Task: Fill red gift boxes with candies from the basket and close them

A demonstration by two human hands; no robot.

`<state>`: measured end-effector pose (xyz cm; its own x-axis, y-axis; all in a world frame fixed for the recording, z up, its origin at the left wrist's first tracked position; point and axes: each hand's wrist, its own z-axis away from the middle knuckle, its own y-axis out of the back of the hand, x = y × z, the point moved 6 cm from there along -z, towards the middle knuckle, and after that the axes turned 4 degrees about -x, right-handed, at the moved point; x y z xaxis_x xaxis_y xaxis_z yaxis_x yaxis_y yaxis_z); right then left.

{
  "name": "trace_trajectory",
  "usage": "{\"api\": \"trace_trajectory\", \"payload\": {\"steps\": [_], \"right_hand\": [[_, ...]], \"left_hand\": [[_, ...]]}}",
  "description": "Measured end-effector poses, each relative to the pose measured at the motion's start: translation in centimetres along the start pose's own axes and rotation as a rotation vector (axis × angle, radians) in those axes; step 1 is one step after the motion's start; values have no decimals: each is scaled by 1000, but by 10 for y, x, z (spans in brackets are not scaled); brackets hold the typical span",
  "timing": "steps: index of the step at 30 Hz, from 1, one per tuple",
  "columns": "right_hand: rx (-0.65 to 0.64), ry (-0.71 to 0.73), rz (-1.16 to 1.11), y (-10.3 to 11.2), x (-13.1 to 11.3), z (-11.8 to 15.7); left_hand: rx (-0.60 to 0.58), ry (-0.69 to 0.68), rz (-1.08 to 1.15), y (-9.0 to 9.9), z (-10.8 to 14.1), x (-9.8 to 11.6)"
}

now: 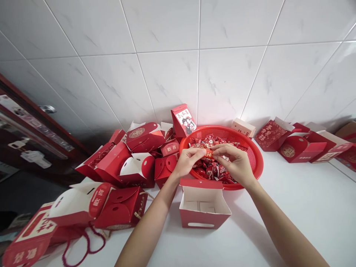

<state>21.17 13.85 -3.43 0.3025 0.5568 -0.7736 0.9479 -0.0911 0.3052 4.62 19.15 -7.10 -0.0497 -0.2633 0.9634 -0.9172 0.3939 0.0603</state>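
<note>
White marbled tiles (pixel 167 81) back a pale bench (pixel 294 207) where a person works among red gift boxes. Handling appears to be under way and well short of finished: one small wrapped packet (pixel 207 153) is raised above the red basket (pixel 258 163), and many other packets (pixel 215 172) lie inside. At the near side, an open box (pixel 205 219) shows its white interior, with no packet visible in it. Boxes on the left (pixel 146 138) include some folded shut and some with flaps up; whether the shut ones are filled cannot be told. More boxes stand on the right (pixel 303 148). Orange-red, with pale lettering and partly covered, the held packet is pinched between the fingers of the left hand (pixel 187 161) and right hand (pixel 237 163), both clamped on it.
</note>
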Motion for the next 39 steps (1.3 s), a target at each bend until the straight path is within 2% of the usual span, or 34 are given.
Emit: {"api": "trace_trajectory", "payload": {"steps": [4, 10, 18, 24, 30, 36, 39], "right_hand": [[14, -39, -25, -1, 4, 2], [14, -145, -110, -2, 10, 1], [-55, -242, -265, -7, 14, 1], [-68, -227, -186, -5, 14, 0], [-67, -195, -87, -4, 13, -1], [87, -245, -68, 17, 20, -3], [-16, -320, -122, 13, 24, -3]], "left_hand": [[-31, -32, -76, -3, 0, 9], [13, -123, -130, -1, 2, 16], [21, -106, -159, 0, 2, 13], [-50, -79, -75, -4, 2, 9], [-11, -94, -109, -1, 4, 7], [2, -117, -119, 0, 4, 6], [10, -134, -97, 0, 3, 4]]}}
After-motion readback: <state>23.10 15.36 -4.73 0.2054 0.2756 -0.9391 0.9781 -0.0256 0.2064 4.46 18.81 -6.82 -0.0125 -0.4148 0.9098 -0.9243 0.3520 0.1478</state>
